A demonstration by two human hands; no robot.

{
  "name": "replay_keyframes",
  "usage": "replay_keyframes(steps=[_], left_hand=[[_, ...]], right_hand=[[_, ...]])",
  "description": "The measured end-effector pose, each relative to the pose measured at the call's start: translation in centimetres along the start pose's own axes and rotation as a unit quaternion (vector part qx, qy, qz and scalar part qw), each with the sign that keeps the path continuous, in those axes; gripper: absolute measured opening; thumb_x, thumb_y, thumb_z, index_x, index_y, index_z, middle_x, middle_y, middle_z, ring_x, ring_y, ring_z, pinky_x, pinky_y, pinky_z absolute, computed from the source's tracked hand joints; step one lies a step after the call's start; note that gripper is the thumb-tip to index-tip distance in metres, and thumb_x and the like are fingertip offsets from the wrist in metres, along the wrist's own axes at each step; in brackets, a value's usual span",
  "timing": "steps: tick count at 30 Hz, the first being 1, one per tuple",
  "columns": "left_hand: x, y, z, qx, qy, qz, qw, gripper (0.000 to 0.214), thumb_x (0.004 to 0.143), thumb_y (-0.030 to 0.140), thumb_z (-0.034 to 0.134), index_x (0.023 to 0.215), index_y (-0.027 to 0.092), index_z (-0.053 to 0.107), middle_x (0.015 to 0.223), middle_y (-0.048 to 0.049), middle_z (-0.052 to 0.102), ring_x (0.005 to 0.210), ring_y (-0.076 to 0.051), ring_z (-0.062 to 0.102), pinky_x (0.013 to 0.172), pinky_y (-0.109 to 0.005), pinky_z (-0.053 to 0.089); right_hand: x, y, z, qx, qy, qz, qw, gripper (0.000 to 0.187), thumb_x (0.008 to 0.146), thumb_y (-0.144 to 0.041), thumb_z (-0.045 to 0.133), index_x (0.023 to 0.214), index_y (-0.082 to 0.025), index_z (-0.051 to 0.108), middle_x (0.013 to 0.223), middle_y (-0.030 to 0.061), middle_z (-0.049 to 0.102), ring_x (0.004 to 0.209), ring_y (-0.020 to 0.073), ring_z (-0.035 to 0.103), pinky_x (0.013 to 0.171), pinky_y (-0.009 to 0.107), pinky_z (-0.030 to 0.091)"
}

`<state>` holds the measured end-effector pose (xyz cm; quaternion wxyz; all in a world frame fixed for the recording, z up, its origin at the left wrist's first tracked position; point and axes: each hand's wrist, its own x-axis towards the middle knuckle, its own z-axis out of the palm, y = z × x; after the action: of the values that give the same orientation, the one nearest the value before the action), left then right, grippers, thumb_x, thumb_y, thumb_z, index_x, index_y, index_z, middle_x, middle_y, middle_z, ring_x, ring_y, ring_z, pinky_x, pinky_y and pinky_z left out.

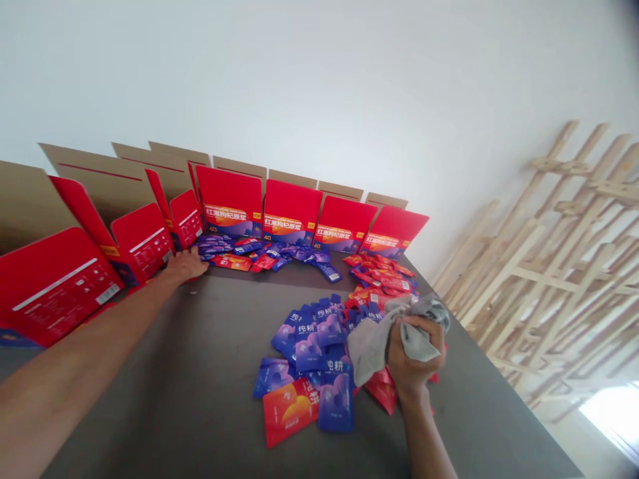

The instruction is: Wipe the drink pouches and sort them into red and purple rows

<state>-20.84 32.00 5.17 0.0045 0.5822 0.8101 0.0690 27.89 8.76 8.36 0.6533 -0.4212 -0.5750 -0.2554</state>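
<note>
Right hand (412,368) clenched round grey cloth (370,347); left hand (186,265) beside piled sachets (215,246), cannot tell if gripping.

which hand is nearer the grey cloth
Right: the right hand holds the grey cloth above the pouches. The left hand is apart from it, farther out to its left, beside the red boxes.

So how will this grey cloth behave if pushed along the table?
The grey cloth should be floppy, judging by its loose folds around your right hand. It would likely bunch up rather than slide flat, being so crumpled.
</note>
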Motion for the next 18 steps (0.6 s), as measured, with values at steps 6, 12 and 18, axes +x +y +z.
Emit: replay_keyframes(steps=[6,12,18], left_hand=[[0.3,-0.2,-1.1,-0.012,-0.022,0.006,1.0,0.043,0.099,0.038,0.069,0.135,0.017,0.062,0.138,-0.0121,0.064,0.119,-0.028,0.066,0.099,-0.051,0.058],[-1.4,0.3,-2.9,-0.102,-0.026,0.026,0.994,0.044,0.099,0.038,0.069,0.136,0.017,0.062,0.138,-0.0123,0.064,0.12,-0.028,0.066,0.1,-0.053,0.058],[-7.9,3.6,-4.5,-0.305,-0.025,0.072,0.949,0.052,0.101,0.049,0.06,0.14,0.013,0.059,0.139,-0.0162,0.064,0.129,-0.033,0.06,0.109,-0.053,0.049]], right_hand=[[0.0,0.0,0.1,0.003,-0.003,-0.007,1.0,0.013,0.085,-0.018,0.078,0.089,-0.021,0.066,0.08,-0.0006,0.071,0.067,0.0168,0.07,0.065,0.029,0.056],[-0.2,0.0,-0.1,0.006,-0.012,-0.006,1.0,0.014,0.085,-0.019,0.079,0.089,-0.021,0.066,0.082,0.0004,0.071,0.068,0.0167,0.07,0.064,0.028,0.055],[-0.4,-1.0,-0.1,0.036,-0.023,-0.011,0.999,0.015,0.085,-0.015,0.078,0.091,-0.022,0.066,0.081,0.0002,0.072,0.071,0.0182,0.073,0.067,0.03,0.058]])
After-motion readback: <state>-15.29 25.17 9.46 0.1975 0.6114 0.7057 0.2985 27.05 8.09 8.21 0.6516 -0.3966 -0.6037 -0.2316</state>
